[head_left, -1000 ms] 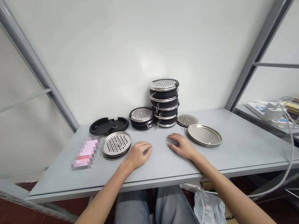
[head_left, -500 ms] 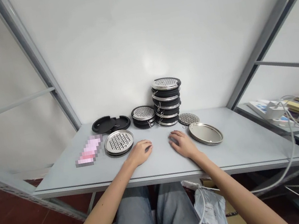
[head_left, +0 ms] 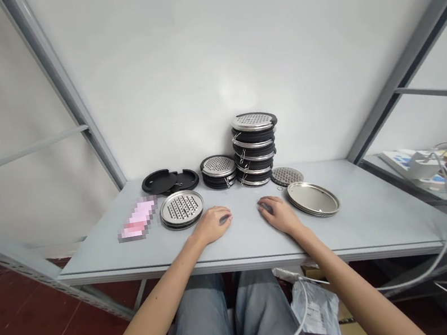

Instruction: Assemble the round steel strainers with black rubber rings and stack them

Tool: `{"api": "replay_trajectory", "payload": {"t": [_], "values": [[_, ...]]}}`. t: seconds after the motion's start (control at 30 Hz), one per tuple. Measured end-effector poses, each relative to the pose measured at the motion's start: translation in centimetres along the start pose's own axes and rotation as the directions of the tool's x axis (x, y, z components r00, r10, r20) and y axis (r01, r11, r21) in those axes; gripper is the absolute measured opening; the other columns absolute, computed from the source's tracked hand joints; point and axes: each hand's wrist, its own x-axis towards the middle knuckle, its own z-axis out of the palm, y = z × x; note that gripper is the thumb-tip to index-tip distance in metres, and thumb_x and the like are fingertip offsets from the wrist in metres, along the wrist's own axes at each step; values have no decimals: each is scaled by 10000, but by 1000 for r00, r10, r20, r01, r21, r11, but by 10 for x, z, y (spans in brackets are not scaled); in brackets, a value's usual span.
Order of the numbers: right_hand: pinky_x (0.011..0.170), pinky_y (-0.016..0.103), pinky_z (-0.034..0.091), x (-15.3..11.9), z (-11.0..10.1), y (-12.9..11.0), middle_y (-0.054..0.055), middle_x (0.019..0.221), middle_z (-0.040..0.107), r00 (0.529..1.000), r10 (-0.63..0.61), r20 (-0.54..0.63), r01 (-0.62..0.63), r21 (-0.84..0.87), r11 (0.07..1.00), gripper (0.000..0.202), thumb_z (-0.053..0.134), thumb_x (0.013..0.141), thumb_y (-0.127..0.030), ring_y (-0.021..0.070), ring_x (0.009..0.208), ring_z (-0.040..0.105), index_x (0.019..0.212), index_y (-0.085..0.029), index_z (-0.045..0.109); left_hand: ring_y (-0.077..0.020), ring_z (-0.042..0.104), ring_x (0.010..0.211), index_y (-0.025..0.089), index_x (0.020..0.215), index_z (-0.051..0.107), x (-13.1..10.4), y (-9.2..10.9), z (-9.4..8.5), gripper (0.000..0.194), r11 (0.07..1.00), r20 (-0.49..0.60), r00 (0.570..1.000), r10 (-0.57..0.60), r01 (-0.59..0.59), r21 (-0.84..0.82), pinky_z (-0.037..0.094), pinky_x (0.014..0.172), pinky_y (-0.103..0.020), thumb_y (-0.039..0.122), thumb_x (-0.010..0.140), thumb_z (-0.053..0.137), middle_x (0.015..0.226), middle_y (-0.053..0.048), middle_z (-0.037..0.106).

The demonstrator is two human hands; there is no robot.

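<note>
On the gray table [head_left: 249, 240], just resting the left hand [head_left: 214, 223] beside some holey metal plates [head_left: 181, 207], with fingers loosely bent and relaxed. Over to the right, doing the same with the right hand [head_left: 278, 214] next to some shiny round trays [head_left: 313, 198], fingers kinda loosely curled too. Seeing both piles lying flat, pointing straight up, looking round rather than running along a long axis.

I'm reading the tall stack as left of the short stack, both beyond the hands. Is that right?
Not quite: the head view shows the tall stack right of the short stack. Both are beyond the left hand and right hand.
</note>
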Motion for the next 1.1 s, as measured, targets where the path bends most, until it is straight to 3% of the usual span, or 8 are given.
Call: {"api": "replay_trajectory", "payload": {"t": [0.33, 0.5, 0.57, 0.63, 0.73, 0.93, 1.0, 1.1], "values": [[941, 392, 452, 0, 2, 4, 117, 1104, 677, 1000, -14, -26, 15, 32, 999, 282, 485, 888, -309, 261, 1045, 605, 1051, -174, 671, -208, 655, 961, 194, 945, 704, -1, 0, 0, 171, 1000, -21, 1000, 9, -9, -2, 513, 905, -361, 189, 874, 549, 1009, -65, 717], [937, 391, 452, 0, 1, 4, 117, 1083, 683, 999, -19, -35, 21, 48, 999, 281, 475, 884, -308, 256, 1024, 607, 1023, -169, 675, -204, 637, 960, 178, 899, 696, -1, 0, -4, 176, 998, -149, 988, -51, 47, -29, 500, 904, -361, 190, 896, 520, 985, -70, 710], [962, 412, 431, -1, -2, 4, 121, 1089, 680, 993, -7, -122, 7, -3, 1000, 267, 478, 869, -282, 269, 1052, 589, 1010, -165, 673, -203, 641, 931, 175, 887, 692, -1, -1, -5, 177, 997, -157, 985, -76, 71, -42, 504, 883, -358, 191, 898, 517, 938, -65, 714], [1012, 467, 371, -2, -5, 6, 152, 1141, 656, 951, 61, -303, -96, -101, 990, 300, 478, 851, -246, 310, 1147, 528, 1076, -139, 645, -201, 645, 902, 175, 877, 692, -1, -1, -5, 175, 997, -133, 988, -76, 71, -44, 507, 862, -353, 189, 896, 519, 916, -61, 716], [1041, 546, 278, -6, -7, 14, 224, 1161, 635, 842, 184, -507, -311, -177, 934, 423, 460, 837, -196, 365, 1222, 462, 1231, -71, 546, -194, 647, 878, 178, 873, 694, -1, 1, -6, 174, 997, -97, 993, -60, 55, -45, 507, 839, -334, 194, 895, 522, 906, -53, 716], [985, 505, 331, -8, -5, 32, 172, 787, 710, 806, 317, -499, -449, -168, 878, 400, 387, 847, -149, 292, 841, 653, 1178, -84, 603, -190, 647, 827, 174, 840, 693, -1, 2, -7, 198, 997, -77, 995, -60, 57, -42, 505, 794, -317, 196, 904, 507, 851, -53, 709], [970, 490, 353, -7, -8, 32, 154, 777, 712, 766, 309, -564, -455, -134, 880, 387, 376, 866, -174, 282, 809, 656, 1153, -105, 626, -189, 645, 809, 173, 832, 691, -1, 2, -8, 201, 997, -77, 995, -64, 60, -43, 506, 783, -316, 194, 904, 505, 832, -50, 704], [968, 486, 365, -8, -14, 28, 173, 932, 717, 699, 267, -663, -420, -79, 904, 385, 364, 888, -192, 298, 912, 649, 1151, -114, 633, -185, 643, 795, 176, 827, 690, -1, 1, -7, 201, 997, -78, 995, -67, 63, -47, 510, 780, -316, 197, 903, 505, 813, -45, 700]]}}
